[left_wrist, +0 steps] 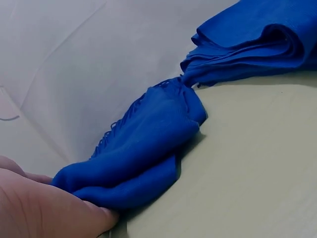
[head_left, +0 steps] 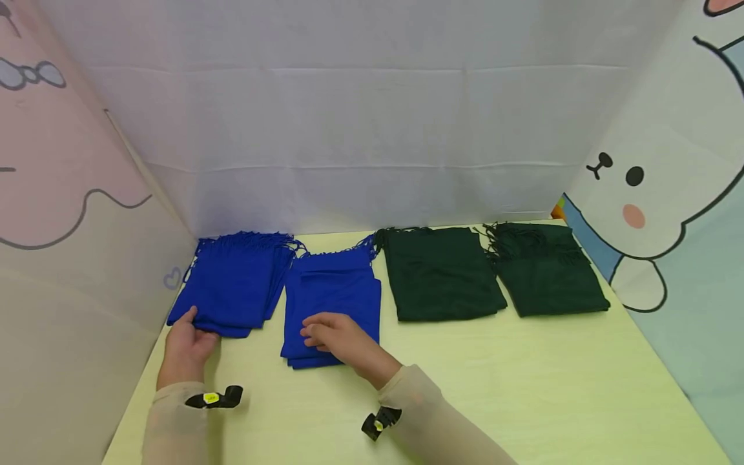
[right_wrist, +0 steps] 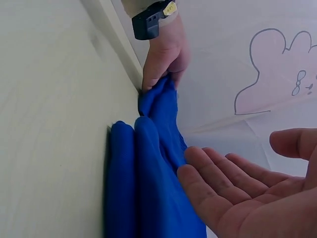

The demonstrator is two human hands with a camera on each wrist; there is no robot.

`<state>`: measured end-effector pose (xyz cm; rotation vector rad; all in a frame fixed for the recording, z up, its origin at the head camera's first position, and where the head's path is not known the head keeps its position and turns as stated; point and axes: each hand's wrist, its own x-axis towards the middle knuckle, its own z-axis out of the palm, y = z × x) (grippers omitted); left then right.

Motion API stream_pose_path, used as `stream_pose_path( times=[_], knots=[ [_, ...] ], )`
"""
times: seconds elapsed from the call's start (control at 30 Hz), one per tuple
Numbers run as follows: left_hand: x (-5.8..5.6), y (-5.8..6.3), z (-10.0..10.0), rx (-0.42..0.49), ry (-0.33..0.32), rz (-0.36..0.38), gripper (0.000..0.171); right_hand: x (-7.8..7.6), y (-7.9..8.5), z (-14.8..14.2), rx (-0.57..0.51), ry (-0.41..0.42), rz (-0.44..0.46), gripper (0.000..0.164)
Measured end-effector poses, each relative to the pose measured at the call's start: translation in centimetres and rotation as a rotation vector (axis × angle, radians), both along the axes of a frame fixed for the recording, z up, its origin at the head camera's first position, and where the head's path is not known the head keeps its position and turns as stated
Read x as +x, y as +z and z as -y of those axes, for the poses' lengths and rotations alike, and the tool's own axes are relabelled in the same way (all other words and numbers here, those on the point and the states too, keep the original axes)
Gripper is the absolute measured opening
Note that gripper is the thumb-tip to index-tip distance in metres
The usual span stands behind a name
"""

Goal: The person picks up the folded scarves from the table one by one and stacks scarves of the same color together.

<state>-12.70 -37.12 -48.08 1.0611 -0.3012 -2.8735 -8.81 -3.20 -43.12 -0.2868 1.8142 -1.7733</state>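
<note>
A blue folded cloth with a fringed far edge (head_left: 232, 284) lies at the left end of a pale yellow-green table (head_left: 523, 394), stretching toward one o'clock from the left hand (head_left: 187, 352), which is nearer and pinches its near-left corner between thumb and fingers. Which side of this cloth is longer, I cannot tell. The right hand (head_left: 347, 341) holds nothing; its fingers are extended, the thumb apart, and the leftmost cloth lies at its ten o'clock. Between them, partly under the right hand, is a second blue folded, fringed cloth (head_left: 328, 294), its long axis running twelve to six; whether the fingertips touch it is unclear. A white-and-pink printed panel (head_left: 87, 310) stands just beside the leftmost cloth at nine o'clock. From the right hand, a dark green folded cloth (head_left: 444, 278) lies at two o'clock, another dark green fringed cloth (head_left: 552, 284) farther right.
</note>
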Motion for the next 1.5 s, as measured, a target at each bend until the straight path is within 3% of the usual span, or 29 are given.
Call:
stream_pose_path(
  times=[0.2, 0.37, 0.47, 0.7, 0.83, 1.13, 1.5],
  knots=[
    [0.3, -0.1, -0.3, -0.089, -0.043, -0.028, 0.065, -0.6, -1.0, 0.9, 0.022, 0.017, 0.050, 0.041],
    [0.9, 0.2, -0.4, -0.107, -0.057, -0.017, 0.068, -1.6, -2.0, 2.0, 0.032, 0.028, 0.112, 0.040],
    [1.3, 0.2, -0.4, -0.098, -0.086, -0.003, 0.067, -2.3, -2.5, 2.6, -0.014, 0.018, 0.169, 0.040],
    [2.2, 0.3, -0.2, 0.009, -0.093, -0.048, 0.064, -3.7, -3.1, 4.4, -0.162, 0.002, 0.302, 0.043],
    [2.5, 0.2, -0.4, 0.024, -0.081, -0.054, 0.063, -4.1, -3.3, 5.4, -0.240, -0.023, 0.406, 0.047],
    [3.5, 0.4, -1.1, 0.128, -0.040, -0.081, 0.063, -4.5, -4.4, 7.8, -0.389, -0.182, 0.621, 0.056],
    [4.7, 1.4, -2.5, 0.270, 0.013, -0.116, 0.062, -4.3, -5.0, 8.7, -0.475, -0.243, 0.699, 0.059]
  ],
)
